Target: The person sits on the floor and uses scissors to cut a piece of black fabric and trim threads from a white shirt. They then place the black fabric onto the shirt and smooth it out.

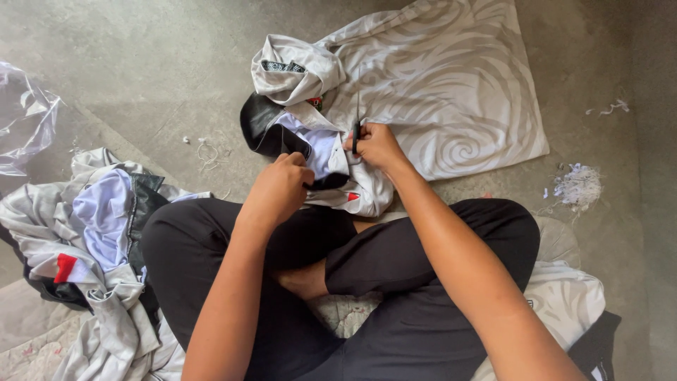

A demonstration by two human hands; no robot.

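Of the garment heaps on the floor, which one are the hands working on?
The garment in front of the crossed legs: the left hand grips it, the right hand holds a thin dark tool over it. The pile by the left knee lies untouched.

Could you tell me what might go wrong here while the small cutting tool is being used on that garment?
1. The right hand holds a small dark cutting tool close to the left hand, which pinches the grey and white garment; a slip could nick the fingers.
2. The fabric is bunched in folds, so the blade may catch a layer beneath.
3. Thread scraps lie on the floor and could cling to the garments.
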